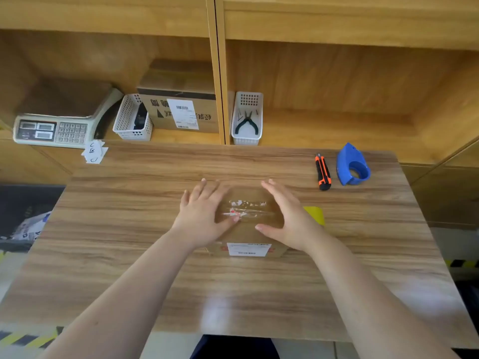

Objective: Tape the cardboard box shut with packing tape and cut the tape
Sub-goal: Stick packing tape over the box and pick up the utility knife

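Observation:
A small cardboard box (pixel 249 230) sits in the middle of the wooden table (pixel 129 229), with shiny clear tape across its top and a white label on its near side. My left hand (pixel 201 216) lies flat on the box's left part, fingers spread, thumb on the tape. My right hand (pixel 290 216) rests flat on the box's right part, thumb toward the top's near edge. Neither hand holds anything. A blue tape dispenser (pixel 352 165) and an orange-and-black utility knife (pixel 323 172) lie at the table's far right.
A yellow flat item (pixel 316 214) peeks out right of the box. On the shelf behind stand a weighing scale (pixel 59 117), a white basket (pixel 133 117), a labelled carton (pixel 181 104) and a white basket with pliers (pixel 246 120). Paper slips (pixel 93 152) lie at the far left.

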Available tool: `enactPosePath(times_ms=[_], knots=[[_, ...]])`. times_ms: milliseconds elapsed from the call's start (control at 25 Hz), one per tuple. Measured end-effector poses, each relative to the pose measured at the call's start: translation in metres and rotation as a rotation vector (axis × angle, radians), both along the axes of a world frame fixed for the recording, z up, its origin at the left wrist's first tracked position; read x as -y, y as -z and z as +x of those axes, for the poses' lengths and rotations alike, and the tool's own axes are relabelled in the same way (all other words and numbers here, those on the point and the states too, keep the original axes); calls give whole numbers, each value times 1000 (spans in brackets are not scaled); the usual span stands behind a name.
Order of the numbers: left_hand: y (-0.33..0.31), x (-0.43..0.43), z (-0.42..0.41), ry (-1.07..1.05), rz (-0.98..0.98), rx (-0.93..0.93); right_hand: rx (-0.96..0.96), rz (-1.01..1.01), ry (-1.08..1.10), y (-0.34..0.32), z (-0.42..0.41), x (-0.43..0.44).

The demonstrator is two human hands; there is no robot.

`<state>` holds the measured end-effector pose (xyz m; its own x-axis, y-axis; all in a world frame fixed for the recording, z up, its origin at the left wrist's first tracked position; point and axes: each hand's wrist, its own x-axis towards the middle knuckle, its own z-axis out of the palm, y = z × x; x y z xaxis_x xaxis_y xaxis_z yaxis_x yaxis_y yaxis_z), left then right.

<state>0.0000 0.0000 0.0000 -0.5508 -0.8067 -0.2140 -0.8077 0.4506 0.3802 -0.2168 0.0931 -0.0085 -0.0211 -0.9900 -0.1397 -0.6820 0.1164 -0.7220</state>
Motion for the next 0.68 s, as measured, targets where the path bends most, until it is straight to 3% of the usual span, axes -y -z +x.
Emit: enactPosePath(times_ms=[160,400,680], knots=[[34,-16,-7,78,30,115,-162,27,-22,26,9,0],[53,-19,-8,86,-128,162,-516,-71,-133,45,13,-1],[53,5,-10,161,-139,153,-636,12,-101,46,20,8]])
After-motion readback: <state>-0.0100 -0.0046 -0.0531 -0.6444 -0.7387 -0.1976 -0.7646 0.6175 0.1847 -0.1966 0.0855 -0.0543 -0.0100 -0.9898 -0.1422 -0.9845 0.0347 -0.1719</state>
